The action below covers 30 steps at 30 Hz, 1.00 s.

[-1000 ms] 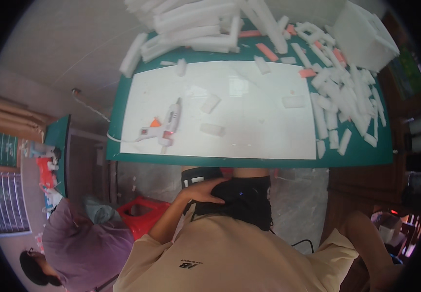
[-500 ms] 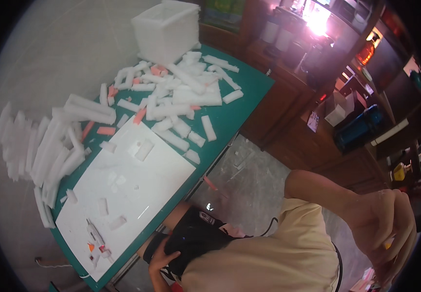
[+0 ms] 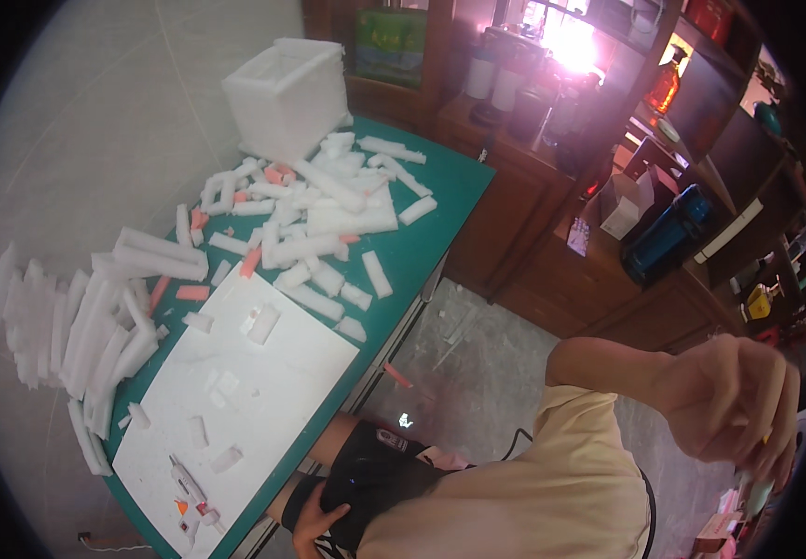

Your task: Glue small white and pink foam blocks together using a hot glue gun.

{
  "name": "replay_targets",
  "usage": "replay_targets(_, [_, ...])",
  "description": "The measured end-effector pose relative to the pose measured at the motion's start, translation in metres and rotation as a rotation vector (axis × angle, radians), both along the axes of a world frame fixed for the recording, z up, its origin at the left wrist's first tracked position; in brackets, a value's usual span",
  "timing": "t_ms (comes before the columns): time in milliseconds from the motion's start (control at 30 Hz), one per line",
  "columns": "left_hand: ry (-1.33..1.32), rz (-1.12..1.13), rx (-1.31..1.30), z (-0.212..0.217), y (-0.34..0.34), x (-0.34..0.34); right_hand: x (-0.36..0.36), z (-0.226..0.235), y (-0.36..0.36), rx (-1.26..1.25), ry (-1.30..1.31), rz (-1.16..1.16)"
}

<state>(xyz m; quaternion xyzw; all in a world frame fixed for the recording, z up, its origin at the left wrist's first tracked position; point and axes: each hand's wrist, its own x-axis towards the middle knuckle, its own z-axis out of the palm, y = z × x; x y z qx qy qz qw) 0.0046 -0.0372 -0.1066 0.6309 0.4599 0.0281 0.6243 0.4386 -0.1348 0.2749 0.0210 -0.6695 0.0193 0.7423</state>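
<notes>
On my feed, the left hand (image 3: 314, 524) lies half open on the black shorts (image 3: 394, 486), seemingly empty; the right hand (image 3: 734, 396) is raised, fingers curled, whether around something I cannot tell. The glue gun (image 3: 189, 484) on the white board (image 3: 277, 401) is probably best taken by its handle.

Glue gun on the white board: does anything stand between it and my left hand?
Yes: the green table's front edge lies between your left hand, which rests on the black shorts, and the glue gun. On the white board, nothing visibly blocks the line.
</notes>
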Motion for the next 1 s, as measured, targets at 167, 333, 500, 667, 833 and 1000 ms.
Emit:
replay_targets(167, [0.047, 0.003, 0.0, 0.004, 0.002, 0.005, 0.109, 0.008, -0.044, -0.151, 0.266, -0.624])
replay_targets(333, [0.091, 0.061, 0.011, -0.025, -0.007, -0.015, 0.341, 0.01, -0.039, -0.54, 0.534, -1.184])
replay_targets(500, [0.019, -0.008, 0.075, -0.022, -0.01, -0.011, 0.483, -0.008, -0.055, -0.856, 0.866, -1.147])
replay_targets(667, [0.132, -0.079, -0.002, 0.003, -0.009, 0.002, 0.533, -0.012, -0.054, -0.943, 0.898, -0.996])
replay_targets(833, [0.165, -0.073, 0.064, 0.009, -0.013, 0.015, 0.569, -0.004, -0.062, -0.868, 1.027, -0.905])
replay_targets(1000, [-0.045, 0.118, -0.066, -0.014, -0.015, 0.01, 0.584, -0.005, -0.044, -0.944, 0.964, -0.915])
